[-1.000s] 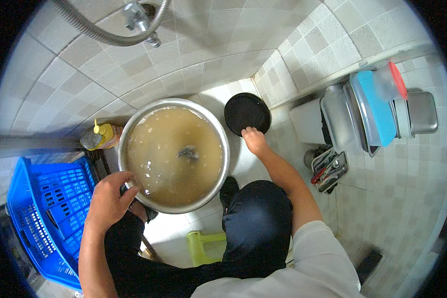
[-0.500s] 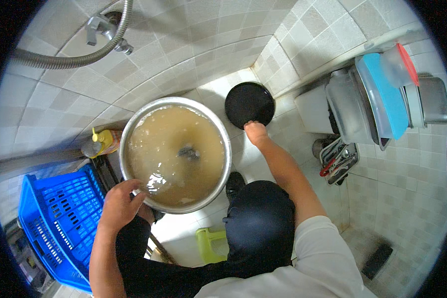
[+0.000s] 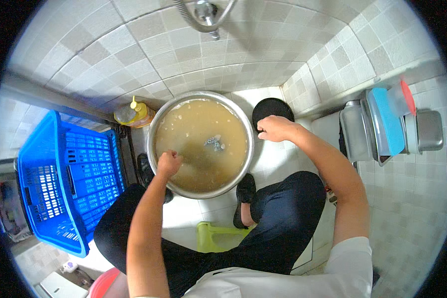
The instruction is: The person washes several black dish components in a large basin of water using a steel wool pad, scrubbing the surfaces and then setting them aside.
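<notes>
A big round metal basin [image 3: 251, 144] full of cloudy brown water stands on the floor before me. A grey, crinkled clump like a scouring pad [image 3: 214, 143] shows in the water right of centre. My left hand [image 3: 169, 163] is over the basin's left side at the water, its fingers curled together; what they hold, if anything, is hidden. A darker patch lies under the water beside it. My right hand [image 3: 277, 128] hovers between the basin and a round black pan [image 3: 273, 110] on the floor, covering part of the pan's near edge. Its fingers are loosely closed with nothing visible in them.
A blue plastic basket [image 3: 92, 179] stands at left, with a yellow pump bottle [image 3: 134, 115] behind it. A low green stool [image 3: 216, 237] is below me. Trays and containers [image 3: 385, 121] line the right wall. A tap with a hose [image 3: 205, 11] is on the far wall.
My right hand has left the pan's near edge and lifted back toward the basin. My left hand has moved from the rim in over the water. The view has shifted.
</notes>
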Motion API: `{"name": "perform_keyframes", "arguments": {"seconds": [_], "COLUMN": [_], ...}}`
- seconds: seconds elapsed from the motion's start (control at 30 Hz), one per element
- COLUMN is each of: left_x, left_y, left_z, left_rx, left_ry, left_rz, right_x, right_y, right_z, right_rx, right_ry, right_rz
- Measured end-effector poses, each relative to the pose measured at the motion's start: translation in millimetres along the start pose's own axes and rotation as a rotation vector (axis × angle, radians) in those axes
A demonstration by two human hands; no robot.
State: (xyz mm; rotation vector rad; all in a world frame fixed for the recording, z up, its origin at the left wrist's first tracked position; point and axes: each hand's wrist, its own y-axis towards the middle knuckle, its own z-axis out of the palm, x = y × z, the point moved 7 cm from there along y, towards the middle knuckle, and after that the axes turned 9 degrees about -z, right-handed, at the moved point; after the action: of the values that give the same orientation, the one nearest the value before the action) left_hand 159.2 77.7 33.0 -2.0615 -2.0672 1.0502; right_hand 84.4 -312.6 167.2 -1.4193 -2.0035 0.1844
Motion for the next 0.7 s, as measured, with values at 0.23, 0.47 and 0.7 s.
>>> {"name": "perform_keyframes", "arguments": {"seconds": [0.23, 0.47, 0.7], "left_x": [38, 42, 44], "left_y": [-13, -10, -3], "left_z": [87, 94, 86], "left_rx": [-0.070, -0.186, -0.314], "left_ry": [-0.377, -0.377, -0.392], "left_rz": [-0.317, -0.407, -0.463], "right_x": [65, 88, 99], "right_y": [51, 112, 139], "right_z": [46, 134, 168], "right_rx": [0.312, -0.084, -0.215], "right_ry": [-0.065, 0.052, -0.039], "right_rz": [-0.055, 0.246, 0.297]}}
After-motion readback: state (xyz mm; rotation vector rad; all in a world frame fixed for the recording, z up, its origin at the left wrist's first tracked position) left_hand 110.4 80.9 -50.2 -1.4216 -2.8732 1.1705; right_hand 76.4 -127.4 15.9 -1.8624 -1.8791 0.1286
